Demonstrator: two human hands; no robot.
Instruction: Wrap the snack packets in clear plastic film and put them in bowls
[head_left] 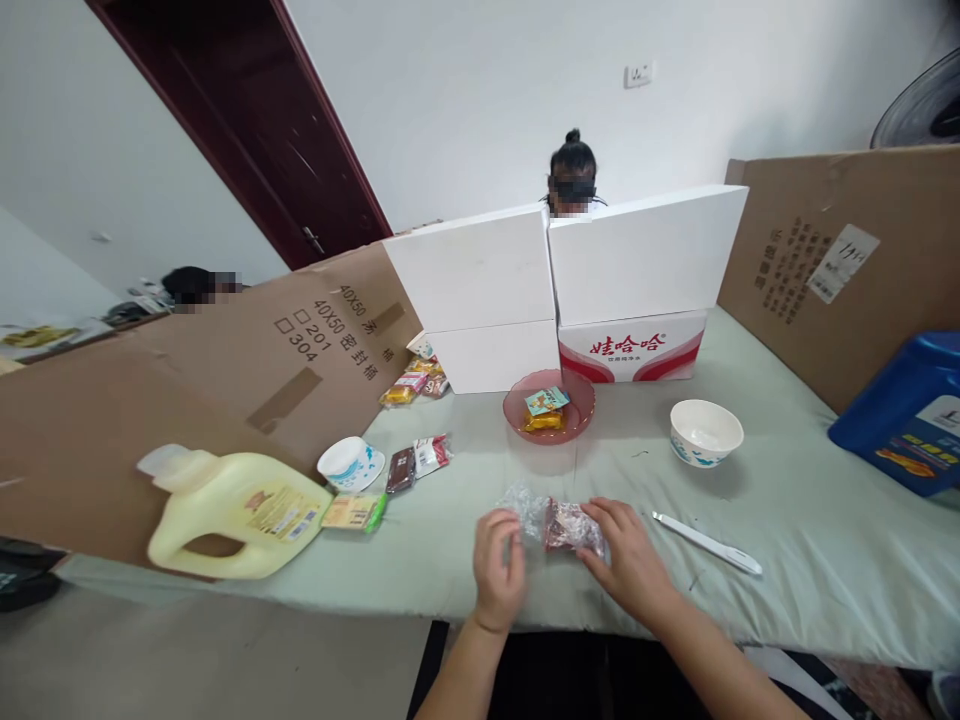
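A small clear-plastic snack packet with dark red contents (562,525) is lying near the front edge of the pale green cloth-covered table (810,520). The left hand (499,570) is pinching its crinkled left end, and the right hand (630,560) is gripping its right end. A white pen-like stick (706,543) is lying just right; a pink translucent plate (581,415) and white bowl (705,432) are sitting beyond.

- Left hand (499,565): bare, no glove, ring or watch visible.
- Right hand (628,562): bare, likewise unadorned.
- Forearms: uncovered, no sleeves in view.
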